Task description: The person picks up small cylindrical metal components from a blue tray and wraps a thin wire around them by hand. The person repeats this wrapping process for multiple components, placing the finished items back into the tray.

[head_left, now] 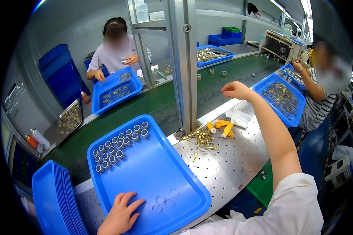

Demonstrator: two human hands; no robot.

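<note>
My left hand (121, 214) is open, fingers spread, over the near left part of a large blue tray (145, 172). Beside its fingertips lie several thin clear rings (160, 199) with fine tails. Short grey metal cylinders (120, 154) with pale rims stand in rows at the tray's far left. My right hand (236, 91) reaches out over the near edge of the green conveyor belt (239, 72). Its fingers are loosely bent and nothing shows in them; their undersides are hidden. Beyond it, a few similar cylinders (223, 73) stand on the belt.
Brass pieces (202, 139), yellow finger covers (224, 128) and a white box (239, 118) lie on the perforated metal table (231, 160). A metal post (182, 66) rises between my hands. Stacked blue trays (55, 199) stand left. Two co-workers sit by trays of parts (280, 98).
</note>
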